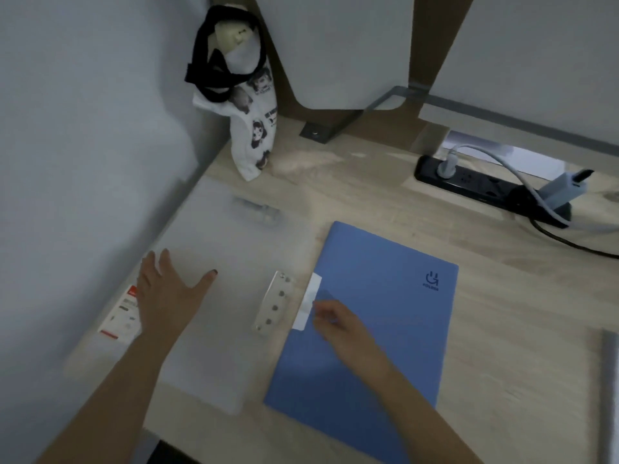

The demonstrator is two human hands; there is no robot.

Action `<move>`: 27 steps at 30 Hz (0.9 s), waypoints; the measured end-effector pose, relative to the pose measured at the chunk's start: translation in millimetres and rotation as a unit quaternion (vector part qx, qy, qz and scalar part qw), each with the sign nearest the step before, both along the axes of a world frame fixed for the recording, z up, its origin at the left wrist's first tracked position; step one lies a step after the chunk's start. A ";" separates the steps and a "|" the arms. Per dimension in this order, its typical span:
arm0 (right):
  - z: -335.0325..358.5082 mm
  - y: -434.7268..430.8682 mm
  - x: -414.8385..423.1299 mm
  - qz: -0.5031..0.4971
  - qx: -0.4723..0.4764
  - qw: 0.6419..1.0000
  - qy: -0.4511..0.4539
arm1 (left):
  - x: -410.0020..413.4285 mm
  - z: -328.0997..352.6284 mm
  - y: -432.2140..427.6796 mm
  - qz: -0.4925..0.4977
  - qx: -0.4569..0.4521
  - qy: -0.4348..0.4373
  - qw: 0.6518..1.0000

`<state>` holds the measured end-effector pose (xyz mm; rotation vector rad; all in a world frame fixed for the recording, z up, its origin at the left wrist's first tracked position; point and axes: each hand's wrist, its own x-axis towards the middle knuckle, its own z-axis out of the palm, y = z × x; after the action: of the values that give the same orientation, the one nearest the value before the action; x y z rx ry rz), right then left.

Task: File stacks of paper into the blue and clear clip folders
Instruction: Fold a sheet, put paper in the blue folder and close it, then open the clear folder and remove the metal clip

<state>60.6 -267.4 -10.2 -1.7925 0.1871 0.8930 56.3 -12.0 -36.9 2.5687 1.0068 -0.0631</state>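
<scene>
**While Both Folders Lie on the Worktop: Hands Recorded at Left and Right**

As far as can be seen from the head view, two folders are laid side by side on the pale wood-grain worktop (502, 313), their long edges just apart. The frosted clear plastic clip folder (234, 346) is placed to the left, near the wall. A silver metal clip (256, 211) is seen through its far end, and a riveted metal strip (274, 301) is noted along its right edge. A red and white label (122, 313) is seen at its left edge.

The left hand (167, 293) is laid flat on the clear folder, with the fingers straight and spread and nothing grasped.

The flat blue plastic clip folder (385, 313) is placed to the right, closed, with a dark logo at its far right corner. A white paper tab (310, 301) is noted on its left edge. The right hand (338, 326) is rested on the blue cover with fingers loosely bent and the fingertips beside the tab. Because of blur, it cannot be told whether anything is pinched.

At the rear, a white printed cloth bag with black straps (249, 105) is stood upright in the corner. A black power strip (485, 185) with a white cable plugged in is laid to the right.
</scene>
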 end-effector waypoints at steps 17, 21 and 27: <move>6.9 44.3 -25.0 -0.100 0.170 0.979 0.050 | -30.3 21.8 34.7 0.074 -0.093 -0.003 0.993; 19.4 4.8 -27.5 -0.127 0.222 0.967 -0.015 | -32.5 45.1 -3.3 0.072 -0.173 -0.081 0.979; 35.7 -92.2 -36.1 -0.251 0.215 0.941 -0.074 | -31.6 72.8 -98.7 0.033 -0.380 -0.200 0.903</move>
<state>24.5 -359.7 25.5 -1.3067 0.3094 0.3902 24.7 -110.7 35.9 1.7341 0.7147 0.0764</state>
